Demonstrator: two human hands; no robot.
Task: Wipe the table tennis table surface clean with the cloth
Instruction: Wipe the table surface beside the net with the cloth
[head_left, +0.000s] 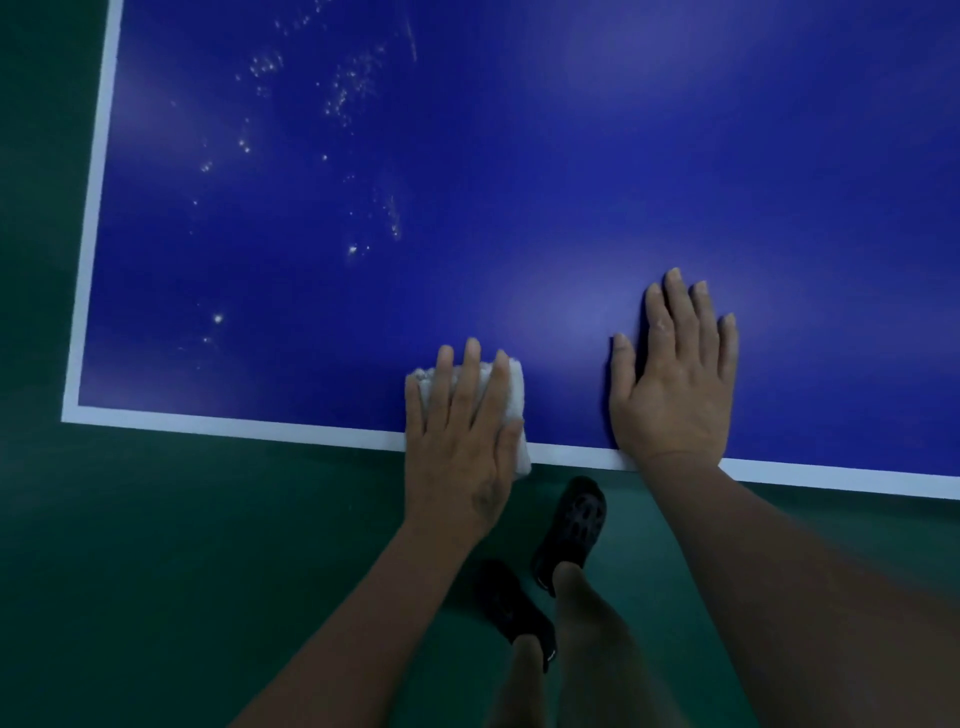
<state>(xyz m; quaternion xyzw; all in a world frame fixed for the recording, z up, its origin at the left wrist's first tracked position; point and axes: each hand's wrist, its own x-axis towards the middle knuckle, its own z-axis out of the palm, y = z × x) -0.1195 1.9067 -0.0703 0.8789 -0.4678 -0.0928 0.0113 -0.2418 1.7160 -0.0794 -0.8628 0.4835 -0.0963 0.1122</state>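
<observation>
Left grip (460, 436) presses cloth (514, 395) flat, lengthwise across table (519, 156) edge.

Both forearms are bare, with no sleeves, watches or rings in sight; the lower legs are bare too; on the feet, black perforated clog-style shoes (570, 525), one showing a thin pale trim.

Indoor table tennis room or sports hall. Shown by blue table tennis table (519, 156) with white edge lines (93, 208), standing on smooth green sports flooring (156, 545). Dim, even lighting throughout.
</observation>
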